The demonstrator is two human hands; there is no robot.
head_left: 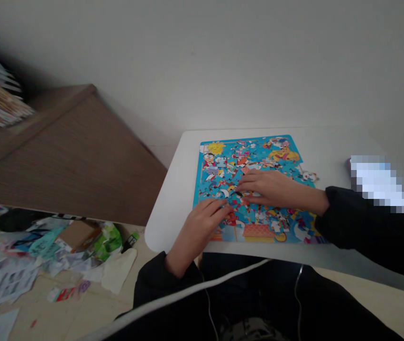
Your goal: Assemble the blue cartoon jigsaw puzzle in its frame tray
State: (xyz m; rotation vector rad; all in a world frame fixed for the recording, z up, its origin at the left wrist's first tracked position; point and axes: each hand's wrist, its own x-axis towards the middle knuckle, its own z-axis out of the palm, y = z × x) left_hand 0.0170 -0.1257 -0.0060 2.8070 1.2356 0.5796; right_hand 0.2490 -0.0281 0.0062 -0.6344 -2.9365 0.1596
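Untidily, floor clutter [76, 244] flanks the white table [171, 194]; left hand [202, 221] and right hand [266, 186] touch a puzzle [258, 231], grips unclear.

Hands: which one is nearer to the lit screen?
The right hand, over the middle of the puzzle, is nearer to the lit screen; the left hand is farther off, over the puzzle's near left part.

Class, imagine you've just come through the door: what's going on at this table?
A person has both hands on a colourful jigsaw puzzle on a white table. The right hand rests over the middle and the left hand at the near left part. Many pieces lie loose and jumbled over the blue board. A phone-like device, its screen blurred, lies off to the right.
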